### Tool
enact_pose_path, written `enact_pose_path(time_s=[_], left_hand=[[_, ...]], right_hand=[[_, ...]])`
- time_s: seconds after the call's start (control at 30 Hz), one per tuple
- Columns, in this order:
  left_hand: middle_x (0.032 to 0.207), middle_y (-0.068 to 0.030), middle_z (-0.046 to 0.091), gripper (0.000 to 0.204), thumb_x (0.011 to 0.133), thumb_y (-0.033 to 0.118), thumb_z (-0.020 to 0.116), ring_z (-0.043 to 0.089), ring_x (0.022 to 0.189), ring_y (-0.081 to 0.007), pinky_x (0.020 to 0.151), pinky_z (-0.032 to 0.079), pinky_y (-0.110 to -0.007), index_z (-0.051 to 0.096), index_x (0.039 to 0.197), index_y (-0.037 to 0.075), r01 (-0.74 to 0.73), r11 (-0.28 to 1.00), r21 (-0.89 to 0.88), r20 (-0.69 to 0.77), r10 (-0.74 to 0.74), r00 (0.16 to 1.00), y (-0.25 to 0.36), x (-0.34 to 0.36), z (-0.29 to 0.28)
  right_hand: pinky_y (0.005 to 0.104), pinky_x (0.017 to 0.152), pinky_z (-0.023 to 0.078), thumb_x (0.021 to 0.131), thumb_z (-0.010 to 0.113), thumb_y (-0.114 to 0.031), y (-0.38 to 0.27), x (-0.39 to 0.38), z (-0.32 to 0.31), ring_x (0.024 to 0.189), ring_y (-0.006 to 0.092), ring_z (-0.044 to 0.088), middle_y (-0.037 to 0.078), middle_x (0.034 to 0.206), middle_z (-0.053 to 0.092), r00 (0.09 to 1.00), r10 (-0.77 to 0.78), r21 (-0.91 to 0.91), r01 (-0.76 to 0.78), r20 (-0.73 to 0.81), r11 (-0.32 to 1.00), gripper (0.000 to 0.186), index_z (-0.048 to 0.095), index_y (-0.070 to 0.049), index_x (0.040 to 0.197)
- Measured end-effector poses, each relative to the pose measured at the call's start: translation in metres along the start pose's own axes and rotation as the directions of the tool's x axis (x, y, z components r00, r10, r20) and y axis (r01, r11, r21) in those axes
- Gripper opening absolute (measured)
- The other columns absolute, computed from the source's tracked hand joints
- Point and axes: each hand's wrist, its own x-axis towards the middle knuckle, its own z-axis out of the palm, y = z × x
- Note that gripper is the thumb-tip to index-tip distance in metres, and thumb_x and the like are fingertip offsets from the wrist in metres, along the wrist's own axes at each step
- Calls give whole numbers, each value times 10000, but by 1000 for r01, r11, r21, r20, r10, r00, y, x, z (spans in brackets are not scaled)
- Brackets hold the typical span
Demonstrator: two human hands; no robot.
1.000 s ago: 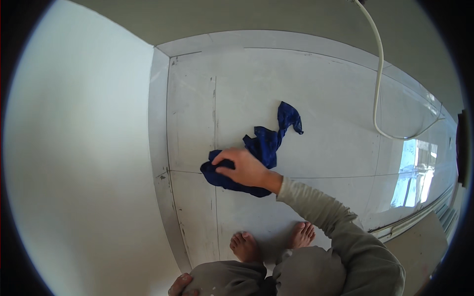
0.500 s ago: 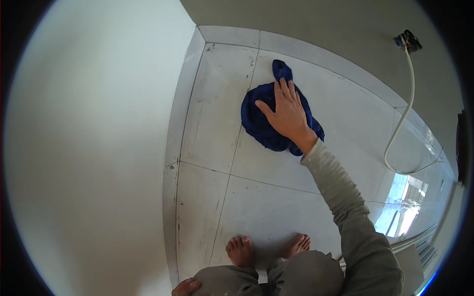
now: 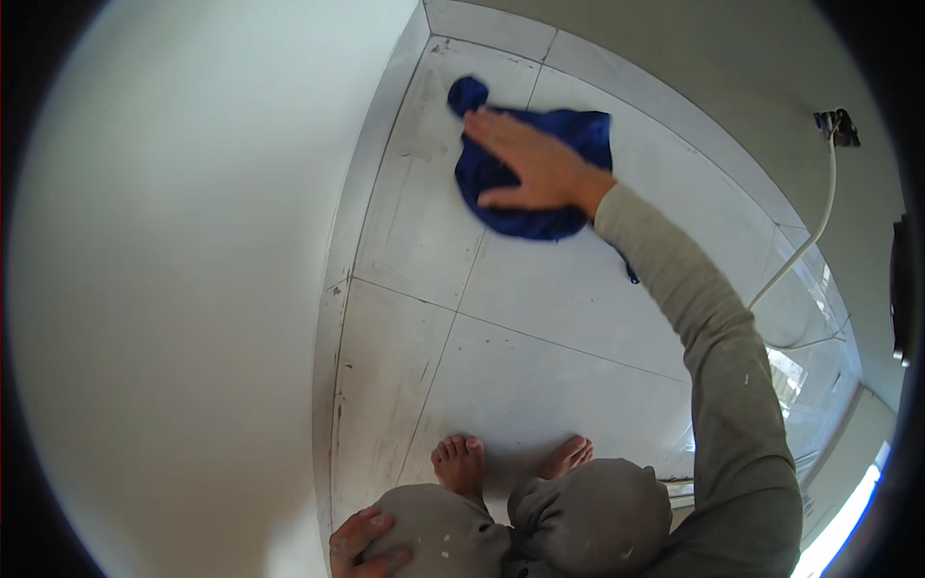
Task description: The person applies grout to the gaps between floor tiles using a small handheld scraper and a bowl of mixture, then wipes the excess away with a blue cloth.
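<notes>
A dark blue cloth point(image 3: 583, 137) lies crumpled on the pale tiled floor point(image 3: 540, 371), with one small lobe sticking out at its far left. My right hand point(image 3: 535, 164) rests flat on top of it, fingers stretched toward the upper left and thumb spread; motion blurs it slightly. Part of the cloth is hidden beneath the palm. At the lower left, my left hand point(image 3: 361, 541) sits on my left knee with its fingers laid over the trouser fabric, holding nothing.
A white wall point(image 3: 212, 270) with tile skirting borders the left side; a grey wall point(image 3: 694, 67) rises at the back. From an open wall box point(image 3: 836, 127) a white cable point(image 3: 819, 222) hangs to the floor at right. My bare feet point(image 3: 459, 465) stand near. Dark smudges mark the tiles.
My right hand has turned leftward and slid farther away, pushing the cloth with it. The cloth's small lobe has swung left. The view has shifted; my left hand stays on the knee.
</notes>
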Motion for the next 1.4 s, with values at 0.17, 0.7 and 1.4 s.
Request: enact_pose_path(time_s=[0.17,0.7,1.4], left_hand=[[1384,-292,593,556,997,469,604,583,1271,-458,1071,479,-562,631,1284,-6,-63,991,-121,-39,58,998,-8,3,1],[1366,-303,592,569,1016,497,550,578,1277,-446,1073,461,-566,632,1241,-19,52,998,-40,-262,-61,963,-4,-34,8],[1293,-174,586,580,905,710,642,532,1295,-375,1116,431,-541,565,1013,145,247,968,-44,-275,-249,929,-18,-77,14]], right_hand=[[473,1286,226,808,773,-394,-144,-39,72,1553,367,279,251,1646,310,991,-94,233,70,93,970,998,317,72,1564],[371,1026,492,831,766,-150,-152,-108,0,1090,261,644,136,1248,643,690,650,626,-361,-319,691,691,505,-30,1459],[494,1129,419,780,749,-251,-94,-38,49,1337,407,484,204,1560,452,997,-46,213,58,-59,975,766,518,-116,1498]])
